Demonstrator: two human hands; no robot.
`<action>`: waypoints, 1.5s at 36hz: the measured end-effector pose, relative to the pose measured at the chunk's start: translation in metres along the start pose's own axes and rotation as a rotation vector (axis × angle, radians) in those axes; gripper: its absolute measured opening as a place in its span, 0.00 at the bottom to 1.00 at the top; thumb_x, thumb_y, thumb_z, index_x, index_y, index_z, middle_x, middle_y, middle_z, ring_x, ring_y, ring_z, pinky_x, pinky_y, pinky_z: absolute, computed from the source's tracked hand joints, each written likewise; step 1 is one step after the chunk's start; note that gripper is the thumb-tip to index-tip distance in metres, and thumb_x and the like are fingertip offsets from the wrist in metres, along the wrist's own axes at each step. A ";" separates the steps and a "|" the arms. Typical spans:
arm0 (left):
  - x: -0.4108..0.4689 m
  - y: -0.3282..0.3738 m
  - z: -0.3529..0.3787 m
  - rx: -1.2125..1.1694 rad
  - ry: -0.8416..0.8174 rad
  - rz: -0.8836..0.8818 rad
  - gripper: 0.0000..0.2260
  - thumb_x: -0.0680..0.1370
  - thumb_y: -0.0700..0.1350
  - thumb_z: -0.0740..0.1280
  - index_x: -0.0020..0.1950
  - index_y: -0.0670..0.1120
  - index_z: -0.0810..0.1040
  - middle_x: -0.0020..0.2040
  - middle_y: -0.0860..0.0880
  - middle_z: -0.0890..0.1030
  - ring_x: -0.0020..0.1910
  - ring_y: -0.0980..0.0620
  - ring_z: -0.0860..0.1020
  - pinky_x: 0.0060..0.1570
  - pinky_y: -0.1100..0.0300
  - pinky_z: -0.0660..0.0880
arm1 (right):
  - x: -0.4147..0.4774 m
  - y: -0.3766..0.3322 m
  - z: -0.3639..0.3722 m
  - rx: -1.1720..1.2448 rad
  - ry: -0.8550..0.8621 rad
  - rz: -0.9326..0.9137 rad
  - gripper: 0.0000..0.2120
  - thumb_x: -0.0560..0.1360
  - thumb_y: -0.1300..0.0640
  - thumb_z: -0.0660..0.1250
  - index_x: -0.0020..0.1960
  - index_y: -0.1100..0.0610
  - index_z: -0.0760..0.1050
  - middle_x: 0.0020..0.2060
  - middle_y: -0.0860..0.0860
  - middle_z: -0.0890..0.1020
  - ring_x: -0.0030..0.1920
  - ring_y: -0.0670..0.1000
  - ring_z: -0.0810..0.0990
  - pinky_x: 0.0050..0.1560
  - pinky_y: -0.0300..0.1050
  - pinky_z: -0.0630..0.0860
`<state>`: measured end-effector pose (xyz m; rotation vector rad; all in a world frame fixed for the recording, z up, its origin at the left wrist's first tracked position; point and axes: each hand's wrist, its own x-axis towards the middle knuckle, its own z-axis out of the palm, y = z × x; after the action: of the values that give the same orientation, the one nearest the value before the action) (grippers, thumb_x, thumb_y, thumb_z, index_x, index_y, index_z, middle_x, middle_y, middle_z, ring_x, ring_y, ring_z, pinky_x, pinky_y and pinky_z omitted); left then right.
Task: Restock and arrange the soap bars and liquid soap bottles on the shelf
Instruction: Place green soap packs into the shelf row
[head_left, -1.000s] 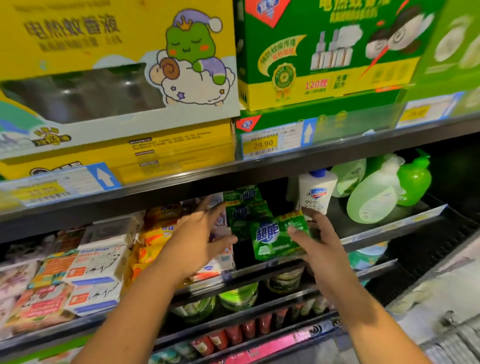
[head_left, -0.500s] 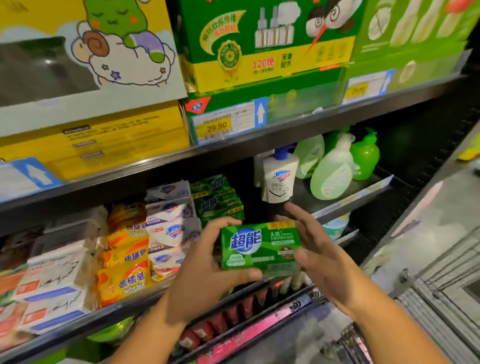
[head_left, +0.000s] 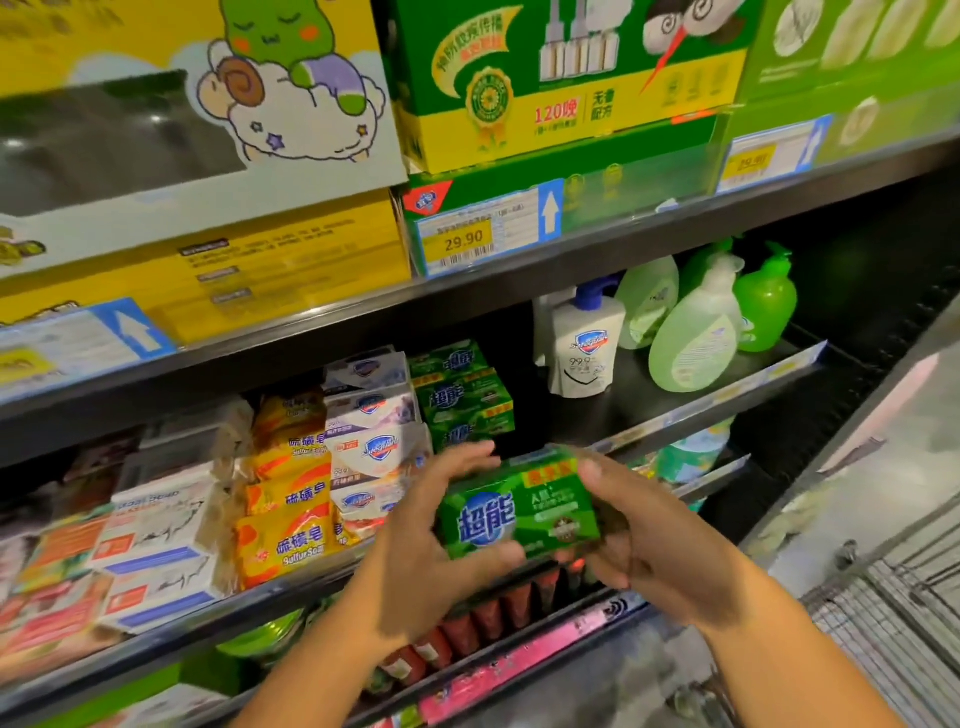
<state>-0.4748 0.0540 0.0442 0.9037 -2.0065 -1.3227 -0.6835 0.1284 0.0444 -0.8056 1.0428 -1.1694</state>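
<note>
Green soap bar (head_left: 519, 512) sits off the shelf (head_left: 639, 400), held in the air just in front of its front edge. The left hand (head_left: 415, 561) grips the bar's left end, fingers curled over the top and thumb under the lower front edge. The right hand (head_left: 654, 545) grips the right end, its fingers wrapped behind and beneath.

1 s ago the bar was up against the stack of green bars (head_left: 462, 400) in the right hand alone, while the left hand lay on the white soap bars (head_left: 374, 441). 0.5 s ago both hands already had it clear of the shelf. Now it is lower in the view and slightly tilted, its right end higher.

The stack of green bars stands just behind and above the held bar, touching the white soap bars on its left. Yellow sulfur soap bars (head_left: 291, 499) lie left of those.

To the right of the green stack a strip of bare dark shelf runs to the white pump bottle (head_left: 584, 348). Pale green bottles (head_left: 693, 338) and a bright green bottle (head_left: 763, 306) stand close together beyond it, set back from the front rail. The upper shelf edge with its 29.90 price tag (head_left: 462, 239) overhangs the row. A wire basket (head_left: 893, 597) is at the lower right, near the right forearm.
</note>
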 end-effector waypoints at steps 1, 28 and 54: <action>-0.002 0.002 -0.001 -0.115 0.050 -0.040 0.29 0.64 0.54 0.79 0.64 0.60 0.75 0.62 0.58 0.78 0.56 0.58 0.81 0.49 0.63 0.79 | 0.000 -0.001 -0.003 -0.021 -0.043 -0.010 0.39 0.64 0.39 0.78 0.71 0.47 0.70 0.49 0.53 0.84 0.35 0.52 0.79 0.25 0.40 0.69; 0.007 0.010 -0.001 -0.388 0.136 -0.174 0.22 0.65 0.59 0.77 0.57 0.64 0.78 0.55 0.50 0.82 0.46 0.48 0.83 0.37 0.57 0.79 | 0.014 -0.001 -0.025 -0.318 -0.081 -0.226 0.48 0.61 0.57 0.84 0.72 0.34 0.66 0.65 0.54 0.77 0.61 0.68 0.78 0.59 0.70 0.76; 0.011 -0.010 0.007 -0.037 -0.060 -0.096 0.38 0.60 0.48 0.84 0.64 0.58 0.69 0.57 0.59 0.81 0.55 0.56 0.82 0.52 0.63 0.79 | 0.010 -0.012 -0.024 -0.531 0.149 -0.513 0.48 0.57 0.46 0.85 0.71 0.34 0.64 0.58 0.50 0.82 0.62 0.53 0.79 0.64 0.57 0.73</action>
<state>-0.4844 0.0460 0.0335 0.9643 -1.9988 -1.4504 -0.7098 0.1165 0.0446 -1.4847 1.3412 -1.4134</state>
